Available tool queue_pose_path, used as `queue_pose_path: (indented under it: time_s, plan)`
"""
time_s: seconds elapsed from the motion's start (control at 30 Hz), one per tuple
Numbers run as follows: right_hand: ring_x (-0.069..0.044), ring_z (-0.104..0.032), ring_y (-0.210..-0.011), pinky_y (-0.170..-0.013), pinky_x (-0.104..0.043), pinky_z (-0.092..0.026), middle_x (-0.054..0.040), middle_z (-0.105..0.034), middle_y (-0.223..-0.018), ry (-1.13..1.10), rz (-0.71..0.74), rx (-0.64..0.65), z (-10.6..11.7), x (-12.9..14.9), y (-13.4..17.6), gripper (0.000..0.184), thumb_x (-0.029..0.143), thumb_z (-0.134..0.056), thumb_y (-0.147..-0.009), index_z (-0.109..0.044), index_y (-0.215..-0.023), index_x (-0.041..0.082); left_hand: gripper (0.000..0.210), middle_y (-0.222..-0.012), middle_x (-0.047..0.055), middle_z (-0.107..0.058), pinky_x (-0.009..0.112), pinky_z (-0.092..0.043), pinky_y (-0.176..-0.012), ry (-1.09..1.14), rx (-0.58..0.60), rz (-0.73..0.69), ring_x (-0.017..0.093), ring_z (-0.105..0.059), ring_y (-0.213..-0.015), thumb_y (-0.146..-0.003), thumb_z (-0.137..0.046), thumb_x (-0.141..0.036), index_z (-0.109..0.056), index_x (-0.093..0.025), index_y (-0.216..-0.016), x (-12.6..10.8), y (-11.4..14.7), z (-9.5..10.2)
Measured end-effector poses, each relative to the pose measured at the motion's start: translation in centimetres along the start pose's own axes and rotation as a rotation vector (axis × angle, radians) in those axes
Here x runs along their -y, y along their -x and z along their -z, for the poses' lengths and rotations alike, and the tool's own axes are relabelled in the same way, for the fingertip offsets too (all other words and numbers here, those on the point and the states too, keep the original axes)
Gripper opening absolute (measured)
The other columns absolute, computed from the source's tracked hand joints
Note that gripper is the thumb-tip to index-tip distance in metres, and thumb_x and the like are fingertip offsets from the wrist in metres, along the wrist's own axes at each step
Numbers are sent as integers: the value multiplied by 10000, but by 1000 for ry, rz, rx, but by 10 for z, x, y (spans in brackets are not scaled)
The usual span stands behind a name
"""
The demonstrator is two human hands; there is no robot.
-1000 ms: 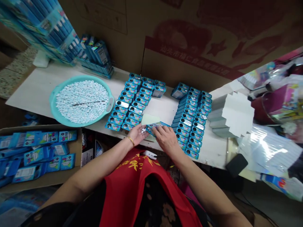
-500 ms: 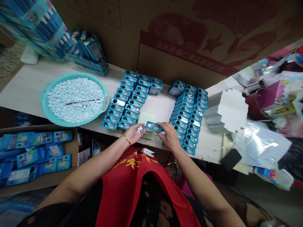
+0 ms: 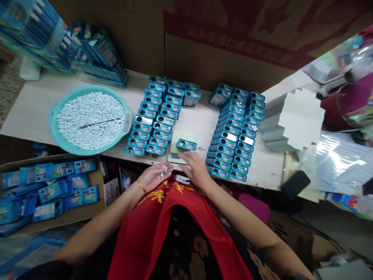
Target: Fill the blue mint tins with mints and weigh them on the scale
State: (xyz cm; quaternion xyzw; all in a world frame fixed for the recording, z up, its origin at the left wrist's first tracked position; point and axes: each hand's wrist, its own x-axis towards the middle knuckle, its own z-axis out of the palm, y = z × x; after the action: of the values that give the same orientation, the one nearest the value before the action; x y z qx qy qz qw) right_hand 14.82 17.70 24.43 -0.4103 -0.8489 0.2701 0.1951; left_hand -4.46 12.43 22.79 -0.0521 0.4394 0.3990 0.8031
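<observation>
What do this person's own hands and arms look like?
The left hand and right hand are ungloved, the forearms bare. A gold-coloured bangle circles the left wrist; the right shows none. The left sleeve is dark; the red apron has yellow markings.

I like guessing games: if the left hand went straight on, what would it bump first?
The left hand would probably meet the right hand first, if they're level; depth is unclear.

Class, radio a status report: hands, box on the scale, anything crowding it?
Left hand palm up, white pellets in it. Right hand just nearside of blue box. Box on pale scale, similar boxes ranked both sides.
</observation>
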Motion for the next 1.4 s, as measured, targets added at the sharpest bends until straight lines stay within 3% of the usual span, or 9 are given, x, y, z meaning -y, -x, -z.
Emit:
queue_pose_path:
  time_s: [0.1, 0.23, 0.6, 0.87, 1.03, 1.17, 1.23, 1.33, 1.4]
  plan:
    - [-175, -485, -908, -798, -311, -418, -80, -555, -970, 23, 109, 265, -18, 32, 1, 228, 204, -476, -822, -533, -1039, 165, 349, -980, 134, -629, 278, -466, -805, -35, 113, 28, 170, -606, -866, -684, -552, 13, -590, -76, -1019, 9, -1, 1]
    - [-159, -491, -849, -723, -263, -420, -63, -555, -913, 34, 123, 404, -34, 37, 1, 159, 181, -455, -832, -550, -955, 149, 377, -931, 115, -642, 274, -445, -827, -84, 179, 75, 160, -608, -852, -664, -571, 18, -591, -91, -1024, 13, 1, 8]
    - [-155, -493, -793, -689, -248, -403, -58, -551, -855, 18, 121, 446, -35, 34, 1, 153, 154, -509, -780, -541, -929, 136, 290, -829, 80, -653, 268, -455, -795, -179, 163, 104, 146, -619, -781, -643, -633, -34, -614, -103, -924, 15, 1, 16]
    - [-146, -522, -810, -735, -252, -421, -60, -570, -860, -38, 52, 434, -34, 31, 4, 160, 152, -469, -810, -570, -933, 141, 268, -882, 96, -650, 263, -424, -846, -173, 189, 109, 141, -608, -829, -675, -615, -54, -619, -94, -940, 16, 0, 17]
    - [-147, -528, -878, -786, -265, -430, -60, -577, -918, -130, 82, 322, -25, 29, 8, 215, 224, -468, -831, -550, -1027, 189, 288, -876, 110, -655, 276, -446, -823, -112, 148, 101, 161, -615, -825, -668, -582, -11, -617, -75, -946, 12, -2, 12]
    - [-199, -450, -1063, -878, -365, -389, -103, -517, -1082, -74, -162, -200, -10, -6, 6, 321, 266, -491, -811, -469, -1123, 194, 217, -896, 133, -652, 252, -481, -762, 16, 31, 96, 163, -621, -803, -705, -540, -30, -621, -60, -904, 2, -4, 7]
    - [-221, -410, -1117, -889, -391, -378, -132, -465, -1169, -56, -293, -334, -9, -35, 0, 446, 285, -522, -782, -394, -1192, 166, 169, -887, 144, -649, 245, -498, -725, 82, -27, 103, 165, -622, -793, -745, -520, -82, -621, -53, -877, -4, -7, 4]
    - [-208, -466, -1050, -848, -359, -405, -115, -493, -1152, -106, -295, -198, -13, -64, -15, 471, 274, -516, -768, -379, -1201, 150, 157, -832, 130, -646, 234, -509, -705, 163, -93, 60, 153, -619, -784, -782, -493, -124, -615, -60, -856, -10, -13, -4]
    - [-201, -500, -972, -820, -345, -410, -87, -545, -1067, -86, -256, -125, -10, -62, -22, 388, 250, -491, -777, -433, -1150, 161, 156, -799, 121, -639, 226, -512, -694, 187, -121, 22, 146, -616, -774, -791, -485, -130, -611, -57, -847, -14, -19, -10]
